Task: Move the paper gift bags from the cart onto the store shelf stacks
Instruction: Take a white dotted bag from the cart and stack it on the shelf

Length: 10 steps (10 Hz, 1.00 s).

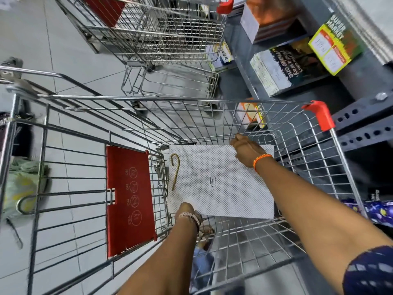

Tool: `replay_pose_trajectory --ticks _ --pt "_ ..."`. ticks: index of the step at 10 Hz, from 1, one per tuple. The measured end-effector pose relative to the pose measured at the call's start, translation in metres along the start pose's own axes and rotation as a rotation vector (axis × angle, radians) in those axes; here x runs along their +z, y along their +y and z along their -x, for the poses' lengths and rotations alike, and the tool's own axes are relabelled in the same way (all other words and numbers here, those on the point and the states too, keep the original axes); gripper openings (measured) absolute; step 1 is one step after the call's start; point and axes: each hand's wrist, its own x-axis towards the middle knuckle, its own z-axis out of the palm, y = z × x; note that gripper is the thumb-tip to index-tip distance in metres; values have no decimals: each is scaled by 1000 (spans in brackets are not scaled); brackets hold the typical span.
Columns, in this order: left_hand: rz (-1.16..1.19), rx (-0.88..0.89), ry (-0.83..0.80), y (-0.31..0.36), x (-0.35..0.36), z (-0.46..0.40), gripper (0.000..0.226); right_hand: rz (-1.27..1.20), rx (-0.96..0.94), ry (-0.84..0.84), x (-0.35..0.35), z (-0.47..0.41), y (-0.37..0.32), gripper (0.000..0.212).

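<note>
Bright, even light fills the aisle, with soft glare on the pale floor (70,60) tiles and faint shadows. The wide lens bends the cart (212,116) wires, and motion blur smears the left edge and bottom.

Shiny wire-metal cart (191,116), matt dotted white paper gift bag (214,171), glossy red plastic seat flap (127,199).

Gift bag (221,182): white w/ small dark dots, gold cord handle (175,170). Cart (191,122): silver wire, red seat flap (129,201) w/ white symbols, red corner cap (320,114). Shelf (361,122): dark grey. Right wrist band (261,159): orange. Floor (32,39): pale grey tiles.
</note>
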Motion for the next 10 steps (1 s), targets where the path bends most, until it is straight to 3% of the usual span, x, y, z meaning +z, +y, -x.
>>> replay_pose_trajectory --ticks 1,2,3,4,5,6,7,10 --pt "-28 50 -102 -5 -19 40 21 -67 -9 60 -21 23 -6 45" --pt "-548 444 -166 -5 -21 62 28 -124 -25 122 -31 41 -9 35" --pt "-796 619 -181 -4 -35 70 41 -210 -53 192 -58 80 -6 34" --pt "-1330 1074 -44 -9 -42 78 39 -261 -35 230 -82 108 -1 39" --pt "-396 544 -454 2 -45 84 37 -382 23 302 -119 145 2 41" --pt "-144 471 -649 9 -56 115 26 -471 73 408 -150 172 3 35" --pt "-10 780 -757 16 -73 180 17 -584 149 565 -197 216 2 27" --pt "245 1051 -1103 16 -123 354 15 -697 162 931 -265 341 -1 19"
